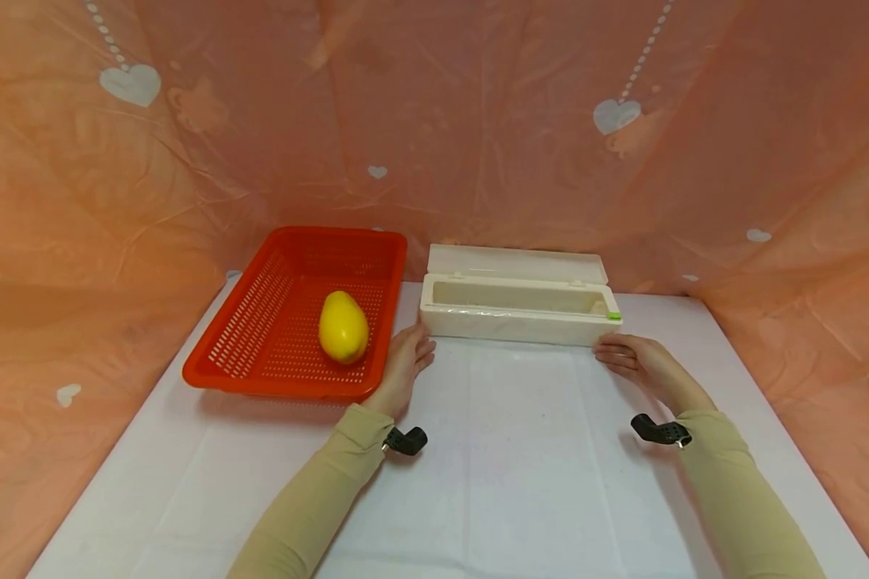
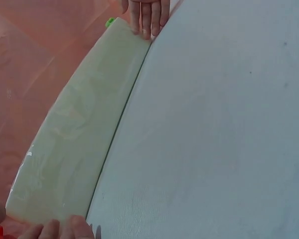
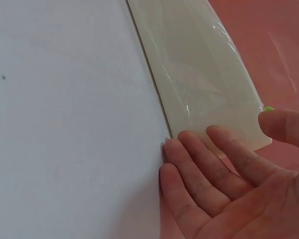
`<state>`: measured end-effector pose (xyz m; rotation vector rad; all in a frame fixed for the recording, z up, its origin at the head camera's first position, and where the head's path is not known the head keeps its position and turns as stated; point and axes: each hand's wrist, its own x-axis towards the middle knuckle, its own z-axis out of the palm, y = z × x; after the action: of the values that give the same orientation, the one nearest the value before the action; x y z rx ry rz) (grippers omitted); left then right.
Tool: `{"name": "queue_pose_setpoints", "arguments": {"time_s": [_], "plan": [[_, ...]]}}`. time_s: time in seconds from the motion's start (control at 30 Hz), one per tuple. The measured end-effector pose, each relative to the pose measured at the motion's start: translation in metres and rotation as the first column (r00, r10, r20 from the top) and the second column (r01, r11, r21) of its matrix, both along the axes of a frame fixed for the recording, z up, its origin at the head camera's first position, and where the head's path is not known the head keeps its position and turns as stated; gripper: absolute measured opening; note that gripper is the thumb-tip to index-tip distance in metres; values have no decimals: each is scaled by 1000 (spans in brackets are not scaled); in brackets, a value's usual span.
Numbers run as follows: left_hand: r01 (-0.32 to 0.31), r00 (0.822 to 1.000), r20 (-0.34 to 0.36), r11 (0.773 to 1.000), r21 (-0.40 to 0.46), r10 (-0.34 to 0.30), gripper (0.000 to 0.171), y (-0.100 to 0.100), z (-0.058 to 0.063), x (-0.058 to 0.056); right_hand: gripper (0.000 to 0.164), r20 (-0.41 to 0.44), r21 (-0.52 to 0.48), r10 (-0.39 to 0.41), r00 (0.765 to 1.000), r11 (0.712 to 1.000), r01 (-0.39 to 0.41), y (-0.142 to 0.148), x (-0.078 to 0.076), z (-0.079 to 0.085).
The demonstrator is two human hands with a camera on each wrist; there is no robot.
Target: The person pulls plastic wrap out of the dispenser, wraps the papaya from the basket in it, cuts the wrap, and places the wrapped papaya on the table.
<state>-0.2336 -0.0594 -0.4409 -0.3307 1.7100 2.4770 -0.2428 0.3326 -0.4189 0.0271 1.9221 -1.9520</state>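
Note:
A long cream plastic-wrap dispenser (image 1: 521, 325) stands on the table with its hinged lid (image 1: 516, 261) raised at the back. Clear film lies over its front, and a small green slider (image 1: 614, 316) sits at its right end. My left hand (image 1: 404, 366) is at the dispenser's left end; in the left wrist view its fingertips (image 2: 50, 230) lie along that end. At the opposite end is my right hand (image 1: 648, 366), its fingers (image 3: 234, 149) extended and fingertips right at the dispenser's corner, as the right wrist view shows.
An orange-red basket (image 1: 261, 322) with perforated sides stands left of the dispenser, close by my left forearm. Inside lies a yellow oval fruit (image 1: 343, 328). White cloth covers the table (image 1: 514, 466), and a peach curtain (image 1: 478, 145) with hearts hangs behind and at both sides.

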Motion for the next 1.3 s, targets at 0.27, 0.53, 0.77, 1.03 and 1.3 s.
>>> {"name": "queue_pose_setpoints", "arguments": {"time_s": [0.27, 0.53, 0.77, 1.03, 1.3], "plan": [[8, 998, -55, 1000, -30, -10, 42, 1, -1, -1, 42, 1, -4, -15, 1000, 1000, 15, -3, -2, -4], [-10, 999, -34, 999, -45, 9, 34, 4, 0, -5, 40, -37, 38, 11, 999, 999, -9, -5, -3, -8], [-40, 999, -21, 997, -72, 39, 31, 9, -1, -10, 36, -75, 46, 25, 997, 999, -21, -7, -2, -9], [-67, 997, -30, 994, -91, 64, 30, 10, -3, -14, 24, -155, 71, 29, 988, 997, -18, -4, -3, -12], [-33, 998, -50, 999, 2, 34, 25, 10, -2, -14, 35, -116, 74, 8, 993, 997, 1, -8, -1, -8]]}}
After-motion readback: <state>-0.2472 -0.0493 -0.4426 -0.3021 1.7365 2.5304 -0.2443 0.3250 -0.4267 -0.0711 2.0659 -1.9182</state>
